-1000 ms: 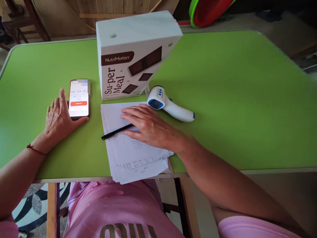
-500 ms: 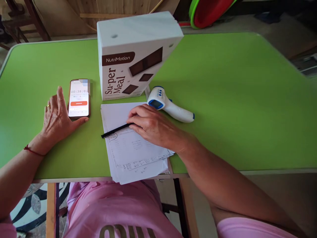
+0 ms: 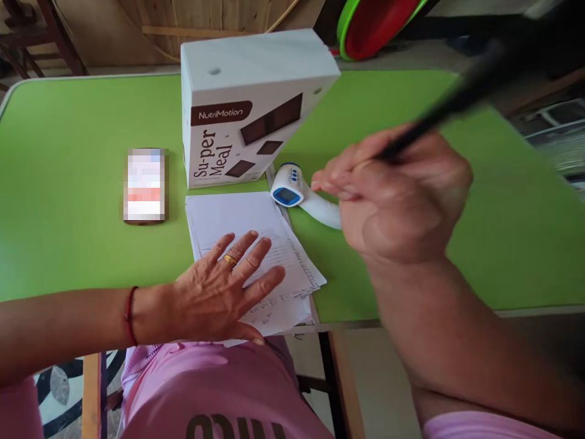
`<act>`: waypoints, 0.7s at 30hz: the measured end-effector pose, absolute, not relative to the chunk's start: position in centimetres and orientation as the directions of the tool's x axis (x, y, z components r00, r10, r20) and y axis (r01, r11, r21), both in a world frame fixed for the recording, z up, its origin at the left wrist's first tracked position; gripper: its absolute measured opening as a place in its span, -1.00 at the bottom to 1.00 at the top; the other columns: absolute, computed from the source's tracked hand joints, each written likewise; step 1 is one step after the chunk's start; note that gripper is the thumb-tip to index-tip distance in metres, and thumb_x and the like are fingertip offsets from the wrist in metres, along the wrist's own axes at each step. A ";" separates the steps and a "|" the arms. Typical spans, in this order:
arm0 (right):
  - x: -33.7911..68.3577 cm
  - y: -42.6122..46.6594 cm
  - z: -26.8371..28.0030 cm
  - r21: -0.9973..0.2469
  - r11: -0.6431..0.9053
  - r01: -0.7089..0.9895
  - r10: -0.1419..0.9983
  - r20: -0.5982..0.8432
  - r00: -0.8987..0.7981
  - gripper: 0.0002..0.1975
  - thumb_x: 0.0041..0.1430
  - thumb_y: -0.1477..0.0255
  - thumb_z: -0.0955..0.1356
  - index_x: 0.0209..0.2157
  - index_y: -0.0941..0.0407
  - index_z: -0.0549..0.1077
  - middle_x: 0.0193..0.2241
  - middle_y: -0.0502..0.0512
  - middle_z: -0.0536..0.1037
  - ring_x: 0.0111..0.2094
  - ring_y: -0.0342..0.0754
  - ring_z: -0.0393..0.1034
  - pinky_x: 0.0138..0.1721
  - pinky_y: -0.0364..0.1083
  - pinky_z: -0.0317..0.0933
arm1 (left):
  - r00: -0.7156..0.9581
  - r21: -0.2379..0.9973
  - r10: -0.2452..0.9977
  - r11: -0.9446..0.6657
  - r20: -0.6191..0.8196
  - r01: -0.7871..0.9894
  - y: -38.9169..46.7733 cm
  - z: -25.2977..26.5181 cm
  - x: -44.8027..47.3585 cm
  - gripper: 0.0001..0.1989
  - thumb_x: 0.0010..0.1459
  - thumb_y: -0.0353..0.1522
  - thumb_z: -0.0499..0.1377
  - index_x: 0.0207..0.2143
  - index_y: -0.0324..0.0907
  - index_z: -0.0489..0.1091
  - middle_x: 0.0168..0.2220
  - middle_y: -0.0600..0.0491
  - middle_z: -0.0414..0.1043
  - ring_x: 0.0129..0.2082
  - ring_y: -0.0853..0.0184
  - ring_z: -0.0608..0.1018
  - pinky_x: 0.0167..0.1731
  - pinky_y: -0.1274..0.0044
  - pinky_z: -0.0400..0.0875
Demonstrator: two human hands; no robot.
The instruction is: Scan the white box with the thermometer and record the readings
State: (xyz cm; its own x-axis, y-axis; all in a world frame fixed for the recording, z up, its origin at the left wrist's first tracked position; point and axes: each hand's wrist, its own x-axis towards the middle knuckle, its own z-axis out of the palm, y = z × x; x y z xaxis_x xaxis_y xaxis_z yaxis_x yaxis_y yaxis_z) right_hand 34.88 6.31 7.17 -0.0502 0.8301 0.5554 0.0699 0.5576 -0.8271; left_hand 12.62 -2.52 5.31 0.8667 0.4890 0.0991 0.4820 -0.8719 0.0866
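A black pen (image 3: 425, 122) is gripped in my right hand (image 3: 402, 201), raised close to the camera, its far end blurred toward the upper right. My left hand (image 3: 228, 286) lies spread on a stack of white papers (image 3: 228, 210), fingers apart, with a gold ring on one finger. Lines of print and handwriting show around it on the sheets. Behind my right hand is a white and blue infrared thermometer (image 3: 289, 188) lying on the table; its handle end is hidden by the hand.
A tall white box (image 3: 256, 67) marked NutriMotion stands behind the papers. On the left lies a phone (image 3: 144, 186) with a blurred-out screen. The green table (image 3: 91, 122) has a pale edge; a red and green round object (image 3: 375, 27) is beyond it.
My right hand has lifted off the papers with the pen and come up to the right. My left hand has moved from beside the phone onto the papers.
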 end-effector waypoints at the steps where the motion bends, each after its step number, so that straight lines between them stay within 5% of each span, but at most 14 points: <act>1: 34.3 6.5 7.1 -0.837 0.547 0.008 0.837 0.546 -0.047 -0.66 0.27 0.16 0.46 -0.46 -0.02 0.34 -0.55 -0.06 0.31 -0.51 -0.08 0.28 -0.33 0.05 0.34 | 0.863 0.111 0.501 -0.863 0.061 0.493 -2.5 4.9 13.2 0.05 0.24 0.25 0.25 0.47 -0.29 0.16 0.51 -0.48 0.03 0.50 -0.35 0.17 0.41 -0.10 0.14; 5: 31.9 6.7 5.1 -0.835 0.547 -0.066 0.837 0.545 0.042 -0.60 0.31 0.12 0.41 -0.52 0.02 0.37 -0.48 -0.01 0.36 -0.40 -0.05 0.36 -0.20 0.08 0.36 | 0.856 0.243 0.517 -0.830 0.002 0.501 -2.5 3.2 13.8 0.14 0.18 0.27 0.30 0.51 -0.31 0.11 0.53 -0.55 -0.11 0.54 -0.39 0.04 0.42 -0.22 -0.01; 9: 31.0 6.1 2.9 -0.850 0.525 -0.048 0.849 0.520 0.098 -0.53 0.36 -0.08 0.37 -0.42 -0.02 0.56 -0.57 -0.06 0.23 -0.52 -0.10 0.16 -0.44 -0.01 0.16 | 0.857 0.335 0.515 -0.805 -0.016 0.490 -2.7 2.5 13.2 0.04 0.26 0.24 0.25 0.49 -0.31 0.16 0.53 -0.52 -0.10 0.55 -0.33 0.05 0.45 -0.21 -0.05; 14: 31.8 5.9 2.1 -0.853 0.522 0.000 0.845 0.517 0.134 -0.53 0.40 -0.10 0.33 -0.34 -0.06 0.62 -0.62 -0.08 0.20 -0.58 -0.11 0.14 -0.54 -0.03 0.06 | 0.857 0.322 0.506 -0.799 -0.096 0.508 -2.7 3.0 13.5 0.01 0.27 0.20 0.26 0.49 -0.29 0.16 0.54 -0.50 -0.16 0.56 -0.32 0.00 0.44 -0.23 -0.04; 21: 32.8 5.6 1.8 -0.785 0.573 0.236 0.807 0.590 0.002 -0.78 0.38 0.10 0.42 -0.19 -0.08 0.62 -0.42 -0.03 0.55 -0.40 -0.04 0.48 -0.32 0.05 0.40 | 0.846 0.295 0.530 -0.801 -0.057 0.522 -3.3 3.0 13.5 -0.04 0.30 0.18 0.26 0.46 -0.29 0.20 0.54 -0.47 -0.07 0.55 -0.28 0.07 0.46 -0.16 -0.02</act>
